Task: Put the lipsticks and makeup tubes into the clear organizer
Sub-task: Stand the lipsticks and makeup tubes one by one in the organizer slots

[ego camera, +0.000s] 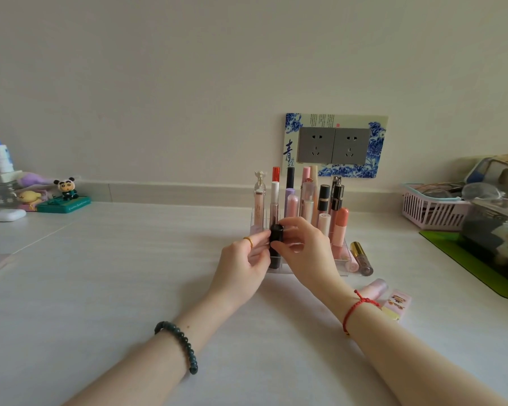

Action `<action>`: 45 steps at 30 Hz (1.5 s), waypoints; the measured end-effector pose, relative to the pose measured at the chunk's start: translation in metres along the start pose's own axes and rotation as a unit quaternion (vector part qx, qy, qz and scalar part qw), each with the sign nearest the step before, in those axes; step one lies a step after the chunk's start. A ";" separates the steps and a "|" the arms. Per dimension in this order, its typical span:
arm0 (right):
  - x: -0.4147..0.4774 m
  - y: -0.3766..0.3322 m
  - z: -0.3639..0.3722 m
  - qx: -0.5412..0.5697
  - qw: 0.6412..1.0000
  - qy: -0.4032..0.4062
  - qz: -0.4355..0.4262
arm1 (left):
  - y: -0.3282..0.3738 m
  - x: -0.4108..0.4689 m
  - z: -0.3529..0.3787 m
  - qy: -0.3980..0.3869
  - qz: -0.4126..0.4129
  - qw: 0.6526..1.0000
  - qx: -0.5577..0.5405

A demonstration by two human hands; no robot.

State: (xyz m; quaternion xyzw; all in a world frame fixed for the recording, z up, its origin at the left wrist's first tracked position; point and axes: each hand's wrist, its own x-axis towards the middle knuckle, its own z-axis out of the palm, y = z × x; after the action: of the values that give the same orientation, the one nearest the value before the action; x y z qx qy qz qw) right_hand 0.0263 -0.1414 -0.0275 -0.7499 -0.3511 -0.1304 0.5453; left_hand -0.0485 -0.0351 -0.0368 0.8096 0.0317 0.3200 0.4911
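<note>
As the fingers (291,225) of your left hand (244,265) and right hand (304,252) pinched the black lipstick (276,233) standing in the front-left slot of the clear organizer (343,260) on the bench (129,259), it seemed light, rigid and slick, and best gripped around its cap.

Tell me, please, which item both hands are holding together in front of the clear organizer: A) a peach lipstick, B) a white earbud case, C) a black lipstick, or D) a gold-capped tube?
C: the left hand and right hand both pinch the black lipstick between their fingers.
</note>
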 end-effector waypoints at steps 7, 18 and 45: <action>0.000 -0.003 0.000 -0.008 1.000 0.013 0.002 | 0.001 -0.001 0.000 0.001 0.005 1.000 0.007; 0.011 -0.022 -0.036 -0.003 0.996 0.075 -0.045 | 0.007 -0.006 -0.003 0.013 0.045 0.999 0.009; -0.030 0.035 -0.146 -0.279 0.932 -0.122 0.195 | 0.029 -0.015 0.062 -0.298 0.106 0.930 0.188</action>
State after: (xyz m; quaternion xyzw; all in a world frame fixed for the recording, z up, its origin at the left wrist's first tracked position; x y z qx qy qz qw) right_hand 0.0552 -0.2909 -0.0160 -0.9358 -0.2114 -0.0219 0.2814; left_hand -0.0345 -0.1036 -0.0394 0.9437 -0.1432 0.1023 0.2801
